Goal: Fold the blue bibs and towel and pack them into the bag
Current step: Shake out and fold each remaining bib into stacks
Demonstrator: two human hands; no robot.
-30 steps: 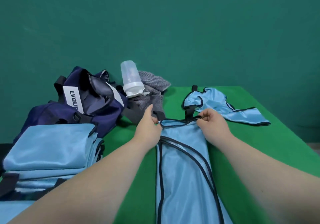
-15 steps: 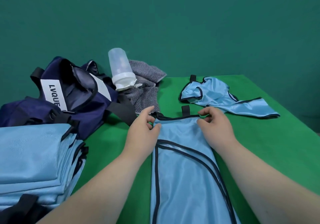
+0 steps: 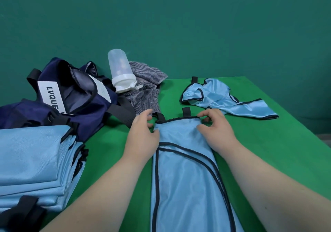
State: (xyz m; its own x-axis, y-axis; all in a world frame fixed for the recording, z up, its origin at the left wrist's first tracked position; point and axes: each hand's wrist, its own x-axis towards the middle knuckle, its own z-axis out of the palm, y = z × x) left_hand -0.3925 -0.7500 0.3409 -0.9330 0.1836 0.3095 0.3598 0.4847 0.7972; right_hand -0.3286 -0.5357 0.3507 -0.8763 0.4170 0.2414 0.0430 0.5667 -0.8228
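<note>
- The bib (image 3: 182, 187) lies folded narrow on the table (image 3: 277, 142), running from the bottom of the frame up to its centre.
- The left hand (image 3: 143, 135) pinches the bib's top-left corner. The right hand (image 3: 216, 133) pinches the top-right corner, thumb on the cloth and fingers curled over the hem.
- Likely step: bringing this top end down over the rest to shorten the fold.
- The cloth looks slick, so a light pinch could slip, letting the layers slide and the narrow fold open.
- If one hand leads the other, the fold would probably land skewed.
- The straps (image 3: 186, 111) stick out past the hem and may flop loose or snag.
- The stack (image 3: 32, 160) of folded bibs at lower left sits near the left forearm, so a knock could shift it.
- Not yet folded: the loose bib (image 3: 223, 97) at upper right and the towel (image 3: 146, 95) under the bottle (image 3: 121, 72).
- The bag (image 3: 80, 109) sits open at upper left, and its sagging mouth could hinder packing.
</note>
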